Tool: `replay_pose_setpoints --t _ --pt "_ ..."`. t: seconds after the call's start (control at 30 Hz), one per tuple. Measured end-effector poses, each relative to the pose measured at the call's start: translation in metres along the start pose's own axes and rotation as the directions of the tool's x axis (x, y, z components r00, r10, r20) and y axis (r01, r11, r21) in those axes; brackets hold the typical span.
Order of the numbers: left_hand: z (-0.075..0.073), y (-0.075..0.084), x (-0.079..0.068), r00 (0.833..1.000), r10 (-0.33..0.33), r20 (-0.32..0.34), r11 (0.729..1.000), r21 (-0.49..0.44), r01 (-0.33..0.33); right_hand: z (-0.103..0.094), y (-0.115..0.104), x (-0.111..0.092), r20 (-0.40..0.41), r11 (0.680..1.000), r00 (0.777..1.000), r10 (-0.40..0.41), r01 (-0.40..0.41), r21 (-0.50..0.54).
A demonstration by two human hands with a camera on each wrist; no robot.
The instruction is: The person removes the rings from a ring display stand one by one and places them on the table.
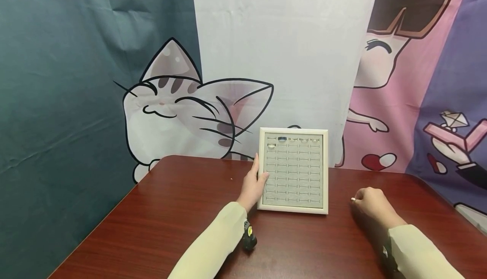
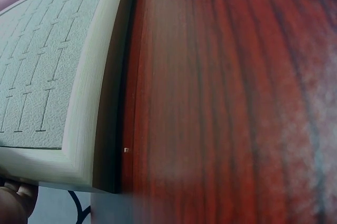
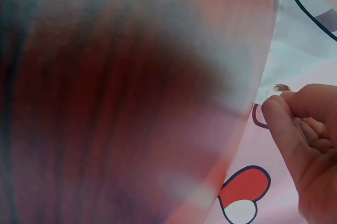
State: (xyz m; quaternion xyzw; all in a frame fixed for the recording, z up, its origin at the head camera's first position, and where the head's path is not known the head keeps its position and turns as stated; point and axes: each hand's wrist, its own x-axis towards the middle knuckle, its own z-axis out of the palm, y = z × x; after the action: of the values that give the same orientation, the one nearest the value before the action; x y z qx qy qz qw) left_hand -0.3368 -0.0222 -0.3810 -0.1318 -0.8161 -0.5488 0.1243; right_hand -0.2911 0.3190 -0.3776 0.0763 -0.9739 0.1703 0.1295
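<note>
My right hand (image 1: 370,206) rests on the table (image 1: 171,220) nearest me, off to the right, its fingers curled together around a small ring (image 1: 353,199) pinched at the fingertips. From the right wrist view the ring (image 3: 277,89) shows as a pale glint just above my bent fingers (image 3: 295,124), though it is too small and blurred to say more about it.

A little farther out, my left hand (image 1: 253,184) lies against the left edge of the ring tray (image 1: 293,208), fingers straight and flat along the white frame, thumb toward the padded face. The left wrist view shows that frame edge (image 2: 89,129) close up, with the slotted grey padding beside it and the wood grain running alongside.

The tray stands propped up, well apart from my right hand. In its top rows sit a few rings (image 1: 282,139), one of them dark; the rest of the slots are bare.

Behind the table hangs a cloth backdrop with a cartoon cat (image 1: 179,105).
</note>
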Motion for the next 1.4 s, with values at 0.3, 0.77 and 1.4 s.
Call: replay_pose_setpoints --t 0.3,0.77,1.4 --pt "0.0 0.001 0.0 1.0 -0.013 0.009 1.0 -0.012 0.013 0.002 0.0 -0.001 0.04 1.0 0.999 -0.006 0.005 0.004" --pt "0.0 -0.003 0.003 1.0 0.003 0.003 1.0 0.014 -0.003 0.006 0.001 -0.001 0.118 1.0 0.993 0.005 -0.006 0.007" --pt "0.0 -0.002 0.003 1.0 -0.002 0.008 1.0 0.012 0.001 -0.019 -0.018 0.013 0.033 1.0 0.999 -0.004 0.004 0.017"
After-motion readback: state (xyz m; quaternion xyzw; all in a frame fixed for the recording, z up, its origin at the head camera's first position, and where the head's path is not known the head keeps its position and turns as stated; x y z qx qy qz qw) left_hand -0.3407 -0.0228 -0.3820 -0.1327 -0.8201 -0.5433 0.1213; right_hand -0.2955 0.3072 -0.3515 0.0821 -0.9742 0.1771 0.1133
